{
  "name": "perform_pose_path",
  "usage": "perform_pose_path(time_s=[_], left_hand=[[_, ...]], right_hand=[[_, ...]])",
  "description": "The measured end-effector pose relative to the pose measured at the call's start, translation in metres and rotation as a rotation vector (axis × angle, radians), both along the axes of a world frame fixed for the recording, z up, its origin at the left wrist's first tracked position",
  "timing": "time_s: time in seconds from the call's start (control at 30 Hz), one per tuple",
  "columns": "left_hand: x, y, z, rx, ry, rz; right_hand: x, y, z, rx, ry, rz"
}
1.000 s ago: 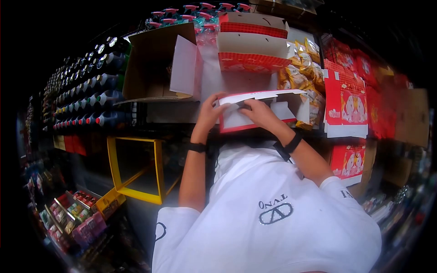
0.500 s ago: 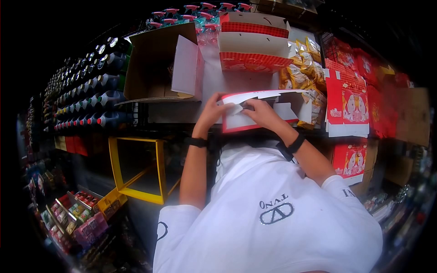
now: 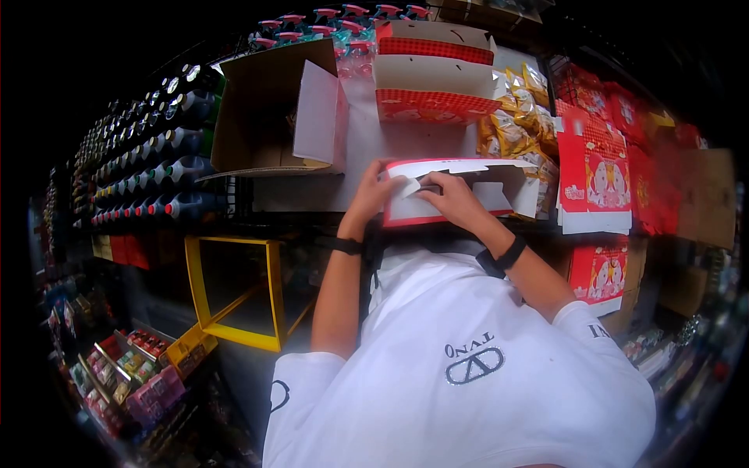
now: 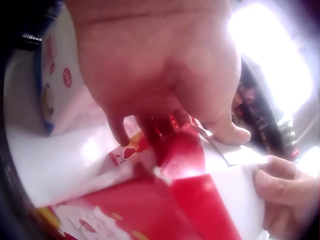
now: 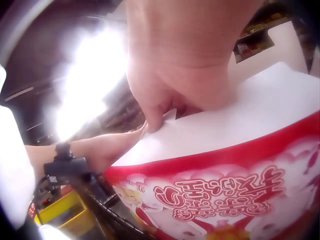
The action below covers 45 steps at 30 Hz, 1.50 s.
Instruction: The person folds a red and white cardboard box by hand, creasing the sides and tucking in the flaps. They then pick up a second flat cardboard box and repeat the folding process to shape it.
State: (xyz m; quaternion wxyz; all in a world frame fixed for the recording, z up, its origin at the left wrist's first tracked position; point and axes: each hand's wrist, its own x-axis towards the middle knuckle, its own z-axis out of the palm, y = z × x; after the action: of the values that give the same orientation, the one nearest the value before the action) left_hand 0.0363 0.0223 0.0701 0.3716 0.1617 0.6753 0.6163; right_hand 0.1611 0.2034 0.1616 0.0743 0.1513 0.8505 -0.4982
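A red and white printed cardboard box point(image 3: 406, 207) lies open-topped at the front edge of the shelf, its white inside showing. At its left end my left hand point(image 3: 370, 196) grips the end wall, fingers over the outside and thumb by a small white flap point(image 3: 407, 187). My right hand point(image 3: 454, 196) reaches in over the near wall. In the left wrist view, the right hand's thumb and finger point(image 4: 285, 192) pinch the edge of the white card. The right wrist view shows pink lettering on the box's near face point(image 5: 225, 197).
Two open red-checked boxes point(image 3: 433, 105) stand behind, beside yellow snack bags point(image 3: 511, 113). A large brown carton point(image 3: 257, 117) sits at the back left, near rows of dark bottles point(image 3: 183, 168). Flat red boxes point(image 3: 597, 175) hang at right. A yellow frame point(image 3: 273, 292) stands below left.
Both hands and the box have shifted slightly to the right. The small white flap by the left thumb shows more clearly now, raised between the two hands.
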Motion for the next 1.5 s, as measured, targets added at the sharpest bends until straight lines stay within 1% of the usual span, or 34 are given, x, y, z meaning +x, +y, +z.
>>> perform_pose_path(time_s=[0.03,0.13,0.23,0.33,0.37,0.47,0.5,0.57,0.67,0.77,0.87,0.9,0.97,1.0,1.03,1.07,1.13,1.23,1.27,1.33,1.43,1.5], left_hand=[[-0.001,0.000,0.000,0.009,0.005,-0.026],[-0.013,-0.005,0.014,0.090,0.290,-0.212],[-0.046,-0.007,0.052,0.052,0.389,-0.558],[-0.078,0.004,0.079,-0.033,0.124,-0.787],[-0.084,0.008,0.091,-0.093,0.178,-0.882],[-0.099,0.025,0.088,-0.030,0.109,-1.092],[-0.099,0.029,0.091,-0.065,0.188,-1.147],[-0.096,0.035,0.097,-0.137,0.344,-1.258],[-0.091,0.040,0.091,-0.182,0.481,-1.207],[-0.088,0.041,0.095,-0.152,0.580,-1.169],[-0.090,0.048,0.112,-0.089,0.439,-1.275],[-0.092,0.048,0.104,-0.109,0.524,-1.261],[-0.093,0.051,0.126,-0.217,0.632,-1.315],[-0.092,0.053,0.134,-0.271,0.683,-1.331],[-0.093,0.056,0.136,-0.228,0.967,-1.352],[-0.092,0.058,0.138,-0.248,1.100,-1.371],[-0.090,0.063,0.144,-0.303,1.365,-1.404],[-0.094,0.074,0.131,-0.289,1.631,-1.469],[-0.096,0.075,0.127,-0.301,1.580,-1.461],[-0.098,0.075,0.134,-0.316,1.480,-1.452],[-0.105,0.068,0.138,-0.170,1.300,-1.371],[-0.109,0.066,0.132,-0.214,1.272,-1.296]], right_hand=[[0.003,0.000,-0.001,0.004,-0.003,-0.008],[0.006,0.002,-0.007,0.009,-0.010,-0.007],[0.007,0.004,-0.018,-0.011,-0.012,0.037],[0.006,-0.001,-0.015,-0.028,0.009,0.083],[0.005,-0.003,-0.013,-0.031,0.019,0.097],[0.006,0.000,-0.024,-0.062,0.008,0.081],[0.005,0.000,-0.019,0.005,0.008,0.094],[0.005,0.002,-0.022,-0.033,0.028,0.090],[0.005,0.005,-0.024,-0.097,0.053,0.087],[0.006,0.010,-0.029,-0.122,0.076,0.082],[0.009,0.007,-0.027,-0.188,0.090,0.104],[0.009,0.006,-0.027,-0.217,0.087,0.107],[0.009,0.007,-0.026,-0.242,0.099,0.129],[0.008,0.007,-0.024,-0.129,0.188,0.170],[0.005,0.011,-0.020,-0.138,0.172,0.195],[0.006,0.007,-0.020,-0.168,0.160,0.192],[0.005,0.007,-0.017,-0.127,0.191,0.221],[0.004,0.008,-0.016,-0.041,0.219,0.258],[0.004,0.008,-0.018,-0.014,0.234,0.258],[0.004,0.007,-0.019,0.034,0.255,0.255],[0.006,0.004,-0.018,0.096,0.274,0.234],[0.005,0.001,-0.015,0.146,0.296,0.214]])
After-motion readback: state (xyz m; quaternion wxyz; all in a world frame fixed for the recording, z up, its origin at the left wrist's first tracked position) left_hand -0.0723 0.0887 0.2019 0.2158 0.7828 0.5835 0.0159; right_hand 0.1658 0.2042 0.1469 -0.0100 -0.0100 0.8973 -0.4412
